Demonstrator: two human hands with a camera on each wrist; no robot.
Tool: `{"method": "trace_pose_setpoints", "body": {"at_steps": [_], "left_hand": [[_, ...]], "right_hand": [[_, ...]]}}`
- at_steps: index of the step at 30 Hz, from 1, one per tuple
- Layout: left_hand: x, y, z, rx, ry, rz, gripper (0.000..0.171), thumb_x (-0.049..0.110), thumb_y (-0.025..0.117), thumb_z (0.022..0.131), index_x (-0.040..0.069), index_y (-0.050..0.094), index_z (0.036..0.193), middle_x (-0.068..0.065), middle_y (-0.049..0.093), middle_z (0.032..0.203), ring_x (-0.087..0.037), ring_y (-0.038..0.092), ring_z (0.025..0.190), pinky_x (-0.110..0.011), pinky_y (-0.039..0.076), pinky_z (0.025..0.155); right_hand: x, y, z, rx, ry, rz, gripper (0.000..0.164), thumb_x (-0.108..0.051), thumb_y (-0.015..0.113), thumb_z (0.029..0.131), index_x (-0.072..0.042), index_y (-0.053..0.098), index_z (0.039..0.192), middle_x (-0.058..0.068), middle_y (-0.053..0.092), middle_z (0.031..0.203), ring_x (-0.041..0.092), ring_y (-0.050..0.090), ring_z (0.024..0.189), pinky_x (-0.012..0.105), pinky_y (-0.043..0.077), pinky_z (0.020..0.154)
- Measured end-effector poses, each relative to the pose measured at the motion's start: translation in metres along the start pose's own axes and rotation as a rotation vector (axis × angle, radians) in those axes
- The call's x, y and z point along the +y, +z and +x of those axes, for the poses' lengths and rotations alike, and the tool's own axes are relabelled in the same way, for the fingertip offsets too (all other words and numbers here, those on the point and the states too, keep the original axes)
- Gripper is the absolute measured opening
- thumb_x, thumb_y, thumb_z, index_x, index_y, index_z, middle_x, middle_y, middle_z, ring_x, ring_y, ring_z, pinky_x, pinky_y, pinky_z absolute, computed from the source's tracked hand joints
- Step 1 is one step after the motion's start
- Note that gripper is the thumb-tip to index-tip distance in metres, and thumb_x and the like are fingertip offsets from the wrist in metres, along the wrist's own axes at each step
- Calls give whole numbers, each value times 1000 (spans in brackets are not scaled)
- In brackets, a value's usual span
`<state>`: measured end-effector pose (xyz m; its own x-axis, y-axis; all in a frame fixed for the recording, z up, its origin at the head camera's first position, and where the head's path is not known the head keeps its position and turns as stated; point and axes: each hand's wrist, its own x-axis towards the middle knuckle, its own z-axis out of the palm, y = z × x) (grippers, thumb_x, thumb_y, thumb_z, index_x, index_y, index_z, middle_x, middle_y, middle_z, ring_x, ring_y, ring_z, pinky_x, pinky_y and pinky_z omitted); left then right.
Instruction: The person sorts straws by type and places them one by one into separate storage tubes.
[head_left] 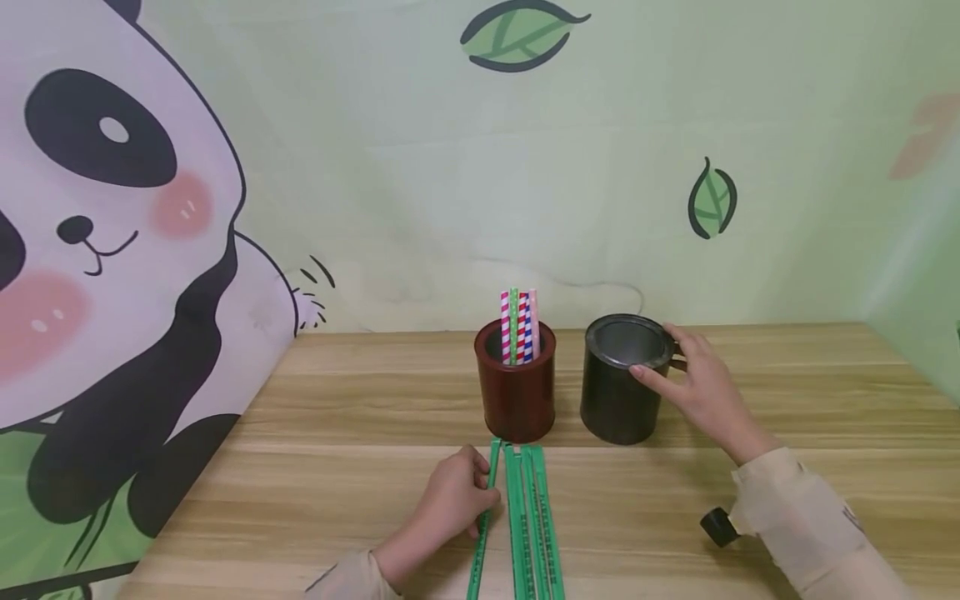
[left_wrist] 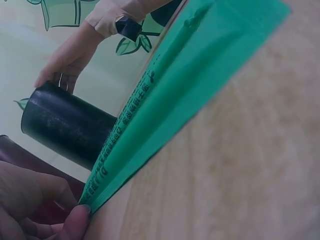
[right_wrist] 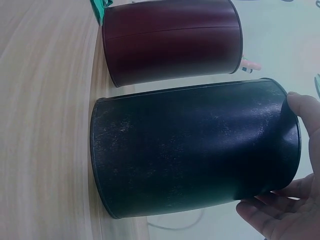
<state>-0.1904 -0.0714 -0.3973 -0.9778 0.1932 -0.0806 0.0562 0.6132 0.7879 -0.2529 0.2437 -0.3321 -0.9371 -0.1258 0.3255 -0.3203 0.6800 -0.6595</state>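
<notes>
My left hand (head_left: 457, 492) pinches a slim green paper-wrapped stick (head_left: 482, 533) between thumb and fingers, at the left of a row of similar green wrapped sticks (head_left: 532, 525) lying on the table. Printed dark characters run along the green wrapper (left_wrist: 150, 105) in the left wrist view. My right hand (head_left: 708, 392) grips the upper right side of a black cylindrical holder (head_left: 621, 408), thumb on the near rim and fingers behind. No contents show inside it. To its left stands a dark red cylindrical holder (head_left: 517, 400) with several patterned paper straws (head_left: 519, 329) upright in it.
The wood-grain table (head_left: 360, 483) meets a pale green backdrop (head_left: 420, 183) printed with a panda (head_left: 135, 267) and leaves. A thin cord (head_left: 600, 285) shows behind the black holder. A small black wrist device (head_left: 718, 527) sits at the right sleeve.
</notes>
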Motion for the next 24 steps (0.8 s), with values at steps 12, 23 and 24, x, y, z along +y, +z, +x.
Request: {"method": "trace_pose_setpoints", "body": {"at_steps": [12,23,24], "left_hand": [[0,-4,0,7,25,-32,23,-1,61,80,-6,54,102,-5,55,74,-7,47,37,-27,48,38],[10,-10,-3,26,121,-115,29,-5,61,79,-8,55,107,-6,56,75,-7,49,44,-27,49,39],[12,-12,-4,30,129,-123,29,-5,61,79,-7,55,108,-7,56,76,-7,49,46,-26,49,39]], "right_hand": [[-1,-1,-1,-3,7,-15,82,-39,64,90,8,27,146,33,35,143,49,44,125,61,41,101],[0,0,-1,3,-2,13,82,-37,66,89,9,28,145,33,36,141,48,45,124,57,43,101],[0,0,0,3,-2,18,81,-37,66,89,9,28,145,33,37,141,48,45,124,57,44,101]]}}
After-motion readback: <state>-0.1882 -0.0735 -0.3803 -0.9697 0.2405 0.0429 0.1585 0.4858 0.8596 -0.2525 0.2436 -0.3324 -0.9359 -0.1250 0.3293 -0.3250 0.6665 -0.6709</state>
